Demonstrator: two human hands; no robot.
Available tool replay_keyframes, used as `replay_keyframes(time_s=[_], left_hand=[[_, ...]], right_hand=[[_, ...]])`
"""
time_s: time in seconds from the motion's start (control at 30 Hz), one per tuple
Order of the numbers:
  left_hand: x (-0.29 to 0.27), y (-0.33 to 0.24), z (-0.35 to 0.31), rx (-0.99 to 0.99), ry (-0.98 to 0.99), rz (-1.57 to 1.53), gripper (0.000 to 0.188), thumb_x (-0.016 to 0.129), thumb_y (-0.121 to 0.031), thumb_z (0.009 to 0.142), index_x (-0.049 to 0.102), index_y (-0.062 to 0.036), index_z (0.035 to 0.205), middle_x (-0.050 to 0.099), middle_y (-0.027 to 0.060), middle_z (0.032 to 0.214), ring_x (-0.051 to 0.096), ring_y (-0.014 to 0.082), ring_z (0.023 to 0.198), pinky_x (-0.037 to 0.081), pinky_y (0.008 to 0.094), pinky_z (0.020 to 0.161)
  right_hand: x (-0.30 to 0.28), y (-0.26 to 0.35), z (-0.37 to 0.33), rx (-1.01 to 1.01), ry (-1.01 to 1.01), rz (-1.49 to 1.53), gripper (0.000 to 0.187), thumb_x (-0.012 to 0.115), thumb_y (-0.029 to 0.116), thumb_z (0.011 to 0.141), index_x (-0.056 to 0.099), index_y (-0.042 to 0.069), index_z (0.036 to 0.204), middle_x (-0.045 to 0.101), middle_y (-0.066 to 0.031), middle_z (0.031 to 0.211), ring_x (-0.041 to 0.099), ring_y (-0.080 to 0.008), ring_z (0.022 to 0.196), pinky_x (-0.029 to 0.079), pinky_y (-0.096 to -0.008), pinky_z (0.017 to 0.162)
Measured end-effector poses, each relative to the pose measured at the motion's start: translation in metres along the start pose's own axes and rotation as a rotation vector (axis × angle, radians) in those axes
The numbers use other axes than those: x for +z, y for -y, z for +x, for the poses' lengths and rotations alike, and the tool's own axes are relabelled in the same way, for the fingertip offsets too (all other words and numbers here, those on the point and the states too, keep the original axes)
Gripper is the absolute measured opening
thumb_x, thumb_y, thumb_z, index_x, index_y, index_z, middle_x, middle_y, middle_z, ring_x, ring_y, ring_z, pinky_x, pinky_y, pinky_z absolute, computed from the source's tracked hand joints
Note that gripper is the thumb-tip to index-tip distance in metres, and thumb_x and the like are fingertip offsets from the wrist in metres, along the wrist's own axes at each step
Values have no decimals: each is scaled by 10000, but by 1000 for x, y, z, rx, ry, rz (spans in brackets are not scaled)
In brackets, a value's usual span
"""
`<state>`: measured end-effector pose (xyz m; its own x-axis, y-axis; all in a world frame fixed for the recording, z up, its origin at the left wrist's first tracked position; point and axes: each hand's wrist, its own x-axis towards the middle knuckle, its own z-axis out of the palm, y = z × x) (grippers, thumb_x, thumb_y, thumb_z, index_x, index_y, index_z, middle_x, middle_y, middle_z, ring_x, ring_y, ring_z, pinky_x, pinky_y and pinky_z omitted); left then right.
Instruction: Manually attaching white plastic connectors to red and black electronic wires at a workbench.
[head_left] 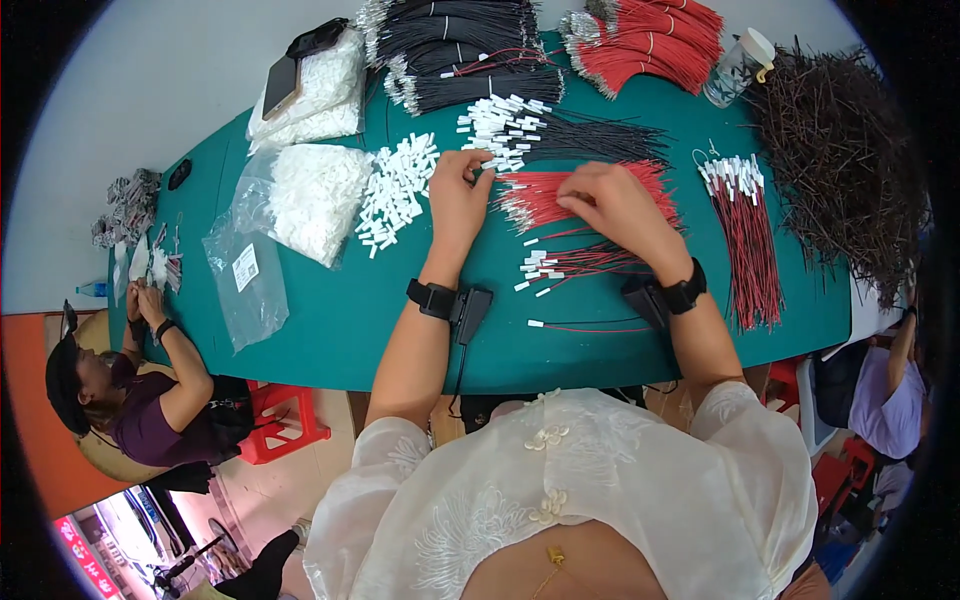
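Observation:
My left hand (460, 198) has its fingers curled and its thumb near the index finger, at the edge of a pile of black wires with white connector housings (503, 122). Whatever its fingertips hold is too small to make out. Over the bundle of loose red wires (535, 198) hovers my right hand (608, 203), thumb and fingertips drawn together; what lies between them is hidden. Loose white connector housings (397, 190) are spread left of my left hand. Below the red bundle lie red-and-black wire pairs with white connectors (575, 262), and nearer me a single such pair (590, 328).
Behind are stacked black wire bundles (470, 45), red wire bundles (650, 45) and a clear bottle (735, 70). Bags of white housings (318, 205) lie left. On the right are finished-looking wire pairs (745, 240) and a dark wire heap (840, 160). A person (150, 390) sits left.

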<state>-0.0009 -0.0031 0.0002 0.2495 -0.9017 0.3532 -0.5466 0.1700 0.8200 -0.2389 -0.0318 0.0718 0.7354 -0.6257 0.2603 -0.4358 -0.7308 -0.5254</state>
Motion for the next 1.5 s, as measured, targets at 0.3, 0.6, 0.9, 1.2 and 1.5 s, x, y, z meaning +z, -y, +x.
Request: replay_keyframes(time_s=[0.3, 0.6, 0.9, 1.2, 1.5], left_hand=[[3, 2, 3, 100, 40, 164, 175, 773, -74, 785, 723, -70, 953, 581, 93, 911, 593, 289, 890, 493, 393, 777], [1, 4, 3, 97, 79, 160, 140, 769, -64, 786, 707, -55, 911, 589, 102, 930, 585, 299, 918, 486, 404, 795], [-3, -6, 1, -71, 90, -88, 114, 730, -83, 891, 717, -6, 973, 697, 76, 869, 647, 145, 774, 508, 275, 699], [-4, -8, 2, -140, 118, -394, 167, 685, -62, 933, 741, -4, 1080, 744, 56, 899, 659, 81, 784, 521, 239, 683], [-5, -8, 1, -212, 173, -507, 203, 680, -113, 955, 728, 33, 1088, 732, 55, 922, 628, 90, 779, 496, 217, 700]], right_hand=[[39, -13, 23, -45, -167, -34, 134, 758, 111, 808, 712, 12, 885, 636, -96, 859, 601, -292, 869, 509, -390, 773], [48, -20, 23, -94, -194, 42, 95, 749, 68, 806, 702, 16, 870, 646, -90, 856, 602, -278, 843, 506, -378, 755], [53, -25, 18, -84, -280, 185, 96, 724, 65, 819, 691, -2, 880, 661, -118, 862, 611, -305, 828, 513, -404, 739], [48, -23, 18, -136, -227, 93, 131, 737, 57, 824, 715, 2, 941, 690, -100, 877, 638, -272, 829, 526, -365, 743], [53, -22, 20, -183, -322, 208, 114, 748, 41, 818, 732, -3, 922, 692, -106, 877, 645, -256, 785, 528, -349, 731]])
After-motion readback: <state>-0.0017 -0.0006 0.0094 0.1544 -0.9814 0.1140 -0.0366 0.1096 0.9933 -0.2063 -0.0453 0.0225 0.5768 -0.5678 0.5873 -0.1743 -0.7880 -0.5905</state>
